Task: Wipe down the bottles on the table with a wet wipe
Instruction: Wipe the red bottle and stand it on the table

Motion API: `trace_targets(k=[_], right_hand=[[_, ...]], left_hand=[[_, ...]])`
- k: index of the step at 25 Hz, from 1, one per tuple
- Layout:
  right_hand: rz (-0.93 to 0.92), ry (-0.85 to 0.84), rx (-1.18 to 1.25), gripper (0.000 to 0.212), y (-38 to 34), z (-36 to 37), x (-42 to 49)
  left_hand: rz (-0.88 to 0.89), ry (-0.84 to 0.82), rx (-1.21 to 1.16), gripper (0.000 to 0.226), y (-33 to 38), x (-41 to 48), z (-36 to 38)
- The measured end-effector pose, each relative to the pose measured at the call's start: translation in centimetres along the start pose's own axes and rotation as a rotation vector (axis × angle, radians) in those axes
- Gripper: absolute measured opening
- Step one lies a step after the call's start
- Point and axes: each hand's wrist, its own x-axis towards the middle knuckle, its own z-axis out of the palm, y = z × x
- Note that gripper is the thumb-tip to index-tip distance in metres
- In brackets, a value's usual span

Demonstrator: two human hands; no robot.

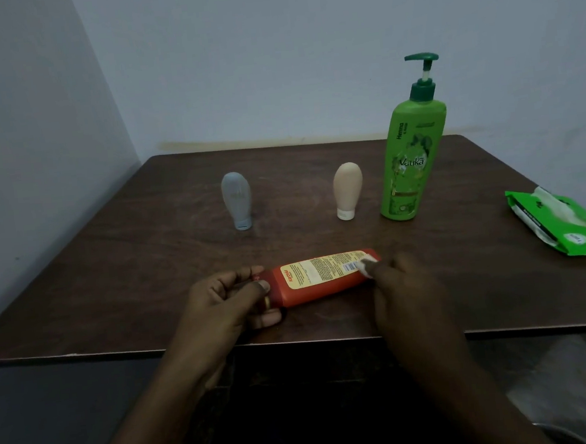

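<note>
A red bottle (321,278) with a yellow label lies on its side near the front edge of the dark wooden table (143,259). My left hand (226,306) grips its cap end. My right hand (405,287) pinches a small white wet wipe (366,268) against the bottle's right end. Further back stand a grey bottle (237,200) and a peach bottle (347,189), each on its cap, and a tall green pump bottle (409,159).
A green pack of wet wipes (566,225) lies open at the table's right edge, a wipe poking out. Walls close in behind and to the left. The table's front edge runs just below my hands.
</note>
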Motion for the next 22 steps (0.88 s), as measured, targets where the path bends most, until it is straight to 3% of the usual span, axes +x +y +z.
trace_targets(k=[4, 6, 14, 19, 22], right_hand=[[-0.300, -0.086, 0.156, 0.040, -5.4, 1.0, -3.4], [-0.357, -0.139, 0.138, 0.046, -5.1, 0.6, -3.1], [-0.053, -0.016, -0.171, 0.034, 1.8, -0.3, 1.7], [-0.403, -0.017, 0.001, 0.036, -6.2, 1.0, -1.7], [-0.501, -0.031, -0.024, 0.040, -6.2, 0.6, -0.7]], left_hand=[[-0.021, -0.028, 0.014, 0.017, 0.4, -0.1, -0.1], [-0.022, -0.034, 0.016, 0.017, 0.4, -0.1, 0.0], [0.049, -0.045, 0.025, 0.027, -0.2, -0.3, -0.2], [0.079, -0.073, 0.018, 0.031, -0.1, -0.7, -0.3], [0.085, -0.081, 0.018, 0.032, 0.0, -0.8, -0.3]])
